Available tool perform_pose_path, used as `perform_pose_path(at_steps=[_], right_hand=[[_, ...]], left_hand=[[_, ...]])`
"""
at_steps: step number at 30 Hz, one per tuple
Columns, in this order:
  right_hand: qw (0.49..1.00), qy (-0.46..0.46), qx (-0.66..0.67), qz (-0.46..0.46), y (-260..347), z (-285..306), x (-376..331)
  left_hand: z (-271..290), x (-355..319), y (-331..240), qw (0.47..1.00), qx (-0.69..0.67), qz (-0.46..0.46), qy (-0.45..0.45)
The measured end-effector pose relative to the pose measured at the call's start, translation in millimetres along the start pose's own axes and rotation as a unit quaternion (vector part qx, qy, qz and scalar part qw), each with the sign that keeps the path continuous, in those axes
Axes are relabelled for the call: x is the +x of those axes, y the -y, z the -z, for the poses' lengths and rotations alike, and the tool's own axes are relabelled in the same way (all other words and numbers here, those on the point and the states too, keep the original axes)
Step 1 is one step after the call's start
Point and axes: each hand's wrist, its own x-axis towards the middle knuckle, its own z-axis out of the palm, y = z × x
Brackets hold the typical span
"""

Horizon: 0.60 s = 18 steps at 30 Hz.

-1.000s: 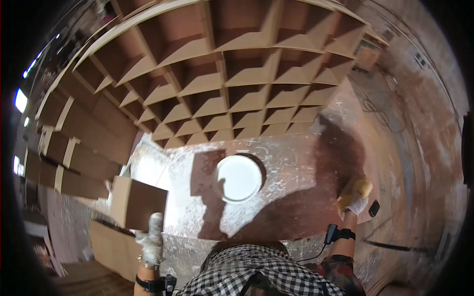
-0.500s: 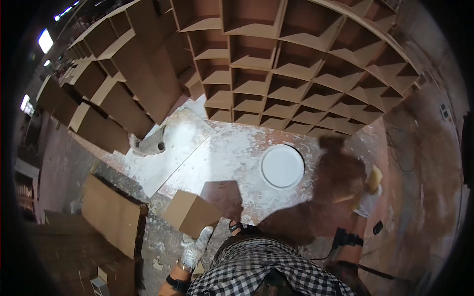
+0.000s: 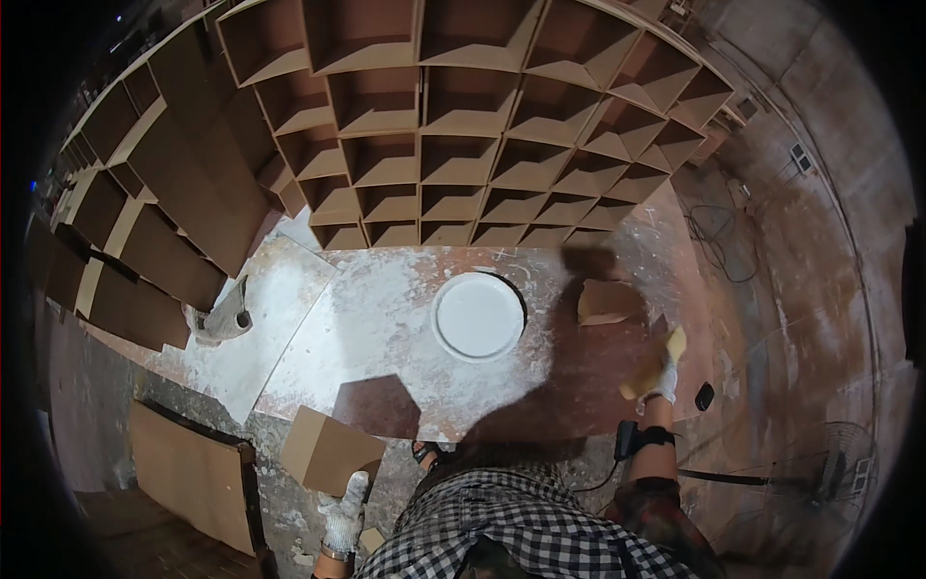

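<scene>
At the lower left my left hand [image 3: 342, 513], in a white knit glove, grips a plain brown box [image 3: 328, 452] by its near side. The box is tilted, with two faces showing, and it casts a shadow on the floor ahead of it. To the right, my right hand [image 3: 664, 382], also gloved in white, is closed on a pale yellow piece [image 3: 676, 341], perhaps a sponge or brush. Its kind is not clear, and a tan part sticks out on the hand's left side. Between the hands, farther off, a round white tub or lid [image 3: 477, 317] stands on the floor.
A tall rack of brown open compartments [image 3: 422, 145] spans the far side. Stacked brown boxes [image 3: 145, 203] line the left, with a grey bent piece [image 3: 224, 314] at their foot. A large brown carton [image 3: 188, 473] lies near left. A fan [image 3: 841, 458] and a cable [image 3: 719, 246] are right.
The view has swung right, so the rack and the white round thing sit farther left. My right hand has turned the yellow piece. My left hand still holds the box.
</scene>
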Motion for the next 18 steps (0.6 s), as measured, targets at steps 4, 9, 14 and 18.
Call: perform_pose_path(at_steps=[4,9,14,18], right_hand=[[0.992,0.122,0.024,-0.035,2,-57,9],[0.949,0.313,-0.049,-0.004,-4,-157,2],[0.863,0.426,-0.138,0.235,5,-209,10],[0.695,0.461,-0.382,0.398,60,-206,-51]], left_hand=[[-29,2,-2,0.992,-0.097,0.062,0.054],[-93,-18,6,0.975,-0.195,0.073,0.075],[-162,-39,5,0.903,-0.39,0.154,0.097],[-205,-59,10,0.889,-0.436,0.128,0.065]])
